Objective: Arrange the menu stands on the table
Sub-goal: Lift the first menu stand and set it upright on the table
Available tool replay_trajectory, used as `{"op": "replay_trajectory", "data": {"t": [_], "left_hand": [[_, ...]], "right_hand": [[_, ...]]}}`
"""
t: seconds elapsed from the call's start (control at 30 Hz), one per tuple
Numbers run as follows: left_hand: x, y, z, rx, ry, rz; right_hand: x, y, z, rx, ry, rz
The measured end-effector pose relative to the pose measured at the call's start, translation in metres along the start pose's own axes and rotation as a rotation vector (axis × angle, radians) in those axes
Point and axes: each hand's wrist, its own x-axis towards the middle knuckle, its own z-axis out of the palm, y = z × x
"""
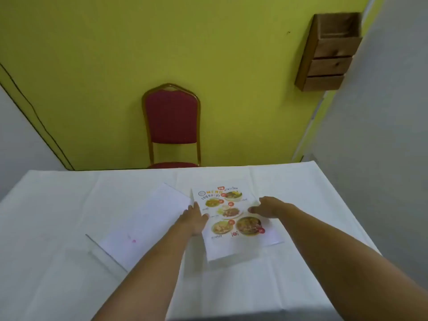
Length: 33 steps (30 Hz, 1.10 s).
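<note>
A clear menu stand with a printed food menu [228, 218] lies flat, face up, near the middle of the white-clothed table [69, 286]. My left hand [194, 218] rests on its left edge and my right hand [268, 208] on its right edge, fingers on the sheet. Whether either hand grips the stand is unclear. Left of it lies a second stand [143, 225], turned at an angle with its blank white side up and a small pink mark near its lower end.
A red chair with a gold frame [171, 123] stands behind the table's far edge against a yellow wall. A wooden wall box [328, 54] hangs at the upper right. A grey wall runs close along the table's right side.
</note>
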Motion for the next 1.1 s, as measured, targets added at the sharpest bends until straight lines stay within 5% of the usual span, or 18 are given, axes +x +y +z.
{"op": "replay_trajectory", "data": {"t": [0.23, 0.47, 0.7, 1.1], "left_hand": [[0.006, 0.01, 0.017, -0.417, 0.082, -0.056], [0.008, 0.014, 0.018, -0.803, 0.175, -0.187], [-0.008, 0.035, 0.015, -0.503, 0.266, -0.147], [-0.019, 0.061, -0.006, -0.531, 0.444, 0.031]], "right_hand": [[0.012, -0.001, -0.005, 0.278, -0.129, 0.02], [0.015, -0.001, 0.001, 0.329, -0.062, 0.006], [-0.006, 0.0, 0.003, 0.348, 0.058, -0.056], [-0.051, 0.011, -0.014, 0.469, 0.421, -0.12]]}}
